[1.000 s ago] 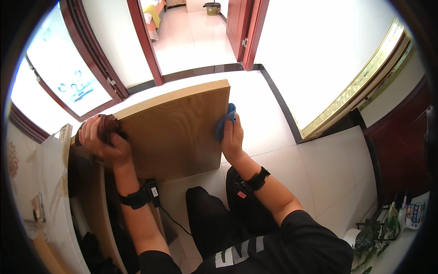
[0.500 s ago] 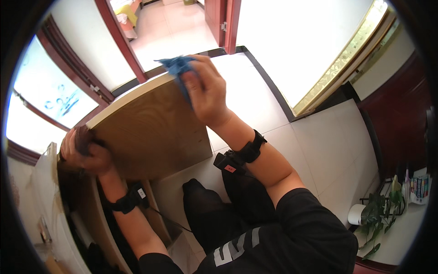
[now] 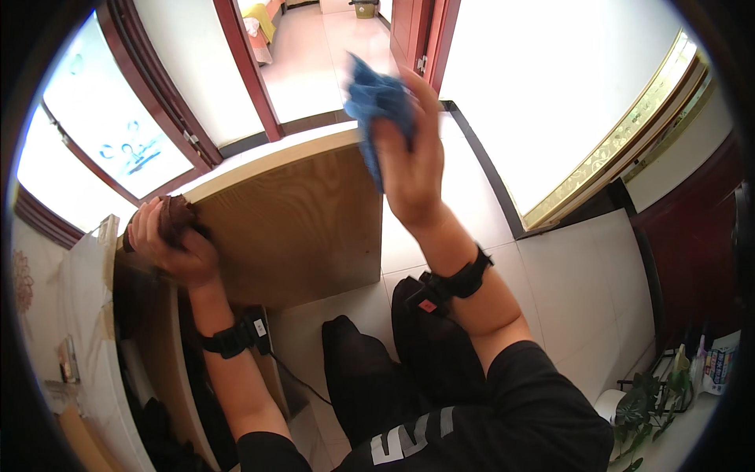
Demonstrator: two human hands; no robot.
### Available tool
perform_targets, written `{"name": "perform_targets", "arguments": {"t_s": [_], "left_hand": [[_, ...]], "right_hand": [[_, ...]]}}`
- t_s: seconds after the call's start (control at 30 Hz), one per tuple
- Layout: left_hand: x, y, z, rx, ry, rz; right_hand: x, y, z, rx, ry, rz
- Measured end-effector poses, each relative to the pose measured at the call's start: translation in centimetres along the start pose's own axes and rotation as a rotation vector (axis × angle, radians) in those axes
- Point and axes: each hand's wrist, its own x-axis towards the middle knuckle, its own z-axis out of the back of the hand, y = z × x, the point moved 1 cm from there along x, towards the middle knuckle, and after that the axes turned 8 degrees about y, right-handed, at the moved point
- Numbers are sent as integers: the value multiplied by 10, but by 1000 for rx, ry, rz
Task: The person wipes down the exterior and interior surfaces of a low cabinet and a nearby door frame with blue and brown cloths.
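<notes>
Cloth (image 3: 377, 106), blue and limp, sits bunched at twelve o'clock in your right hand (image 3: 409, 165), fingers closed over it; likely light, so grip mid-bundle. Your left hand (image 3: 169, 244) clasps the wooden panel (image 3: 291, 220) at nine o'clock.

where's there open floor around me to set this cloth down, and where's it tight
Open: the pale floor tiles between the wooden panel and the gold-trimmed wall, and the tiles right of your right hand holding the blue cloth. Tight: the left side, where your left hand grips the panel's corner beside stacked clutter.
</notes>
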Motion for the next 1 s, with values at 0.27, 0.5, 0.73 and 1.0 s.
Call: {"name": "perform_targets", "arguments": {"t_s": [0.27, 0.5, 0.73, 1.0], "left_hand": [[-4, 4, 1, 34, -49, 1], [0, 3, 2, -11, -53, -38], [-6, 9, 0, 57, -44, -17], [-5, 7, 0, -95, -89, -34]], "right_hand": [[16, -10, 7, 581, 367, -664], [12, -2, 20, 667, 422, -671], [25, -14, 13, 482, 580, -711], [-9, -17, 29, 957, 386, -681]]}}
